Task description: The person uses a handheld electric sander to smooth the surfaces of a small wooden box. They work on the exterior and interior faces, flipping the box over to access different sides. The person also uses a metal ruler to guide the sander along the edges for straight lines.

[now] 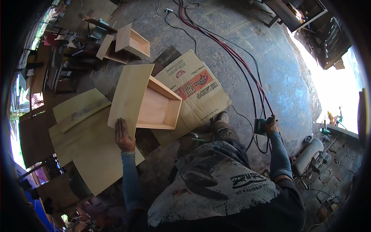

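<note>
A pale wooden drawer (130, 91) with a wide front panel leans over a flattened-looking cardboard box (210, 98), its hollow side turned to the right. At the panel's lower edge my left hand (124, 135) holds it, fingers laid along the face; the thumb is mostly hidden. Off to the right, above the concrete floor, my right hand (272, 124) is closed round a dark green power sander (260, 126). The sander is apart from the drawer. Its underside is hidden.
Plywood sheets (91, 150) lie at the left. Another wooden drawer (133, 41) sits among stacked pieces at the far left. Red hoses and dark cables (232, 54) cross the floor beside the sander. A grey compressor tank (309, 154) stands at the right.
</note>
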The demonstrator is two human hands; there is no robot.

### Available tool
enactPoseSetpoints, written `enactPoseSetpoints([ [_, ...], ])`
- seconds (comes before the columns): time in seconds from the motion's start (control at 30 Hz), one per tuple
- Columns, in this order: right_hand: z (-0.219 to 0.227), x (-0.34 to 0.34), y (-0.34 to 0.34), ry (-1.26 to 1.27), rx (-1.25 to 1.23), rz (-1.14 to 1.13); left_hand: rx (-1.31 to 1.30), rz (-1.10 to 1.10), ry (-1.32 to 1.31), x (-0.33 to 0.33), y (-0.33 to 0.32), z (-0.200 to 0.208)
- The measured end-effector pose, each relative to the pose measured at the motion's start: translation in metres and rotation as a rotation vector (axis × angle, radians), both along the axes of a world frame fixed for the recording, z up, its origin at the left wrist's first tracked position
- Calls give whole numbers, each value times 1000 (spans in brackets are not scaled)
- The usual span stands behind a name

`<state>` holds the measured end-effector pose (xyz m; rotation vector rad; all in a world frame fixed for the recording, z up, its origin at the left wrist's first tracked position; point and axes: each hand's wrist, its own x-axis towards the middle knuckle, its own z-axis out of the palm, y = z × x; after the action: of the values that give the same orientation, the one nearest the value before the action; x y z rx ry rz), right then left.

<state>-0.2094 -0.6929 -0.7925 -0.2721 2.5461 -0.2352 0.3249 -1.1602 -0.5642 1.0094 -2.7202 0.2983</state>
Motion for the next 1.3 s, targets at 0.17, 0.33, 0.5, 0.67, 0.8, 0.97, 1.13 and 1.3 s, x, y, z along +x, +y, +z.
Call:
enactPoseSetpoints([
  [0.17,1,18,-58,-53,23,196,204,149,-81,47,50,-17],
  [0.33,-24,40,-84,-57,-82,364,282,206,-176,82,91,-25],
  [0.5,2,76,-93,-16,-115,465,203,212,-122,112,102,-40],
  [0.67,22,116,-65,86,-182,429,133,234,-65,136,81,-41],
  [0.8,15,139,-12,151,-119,422,255,271,530,118,97,-19],
  [0.97,-15,157,37,141,-57,353,1931,278,1423,36,186,7],
  [1.13,-64,128,47,-16,58,328,1949,76,2191,-50,179,-84],
  [1.3,-15,77,-14,17,60,532,1405,175,2620,-90,129,-99],
])
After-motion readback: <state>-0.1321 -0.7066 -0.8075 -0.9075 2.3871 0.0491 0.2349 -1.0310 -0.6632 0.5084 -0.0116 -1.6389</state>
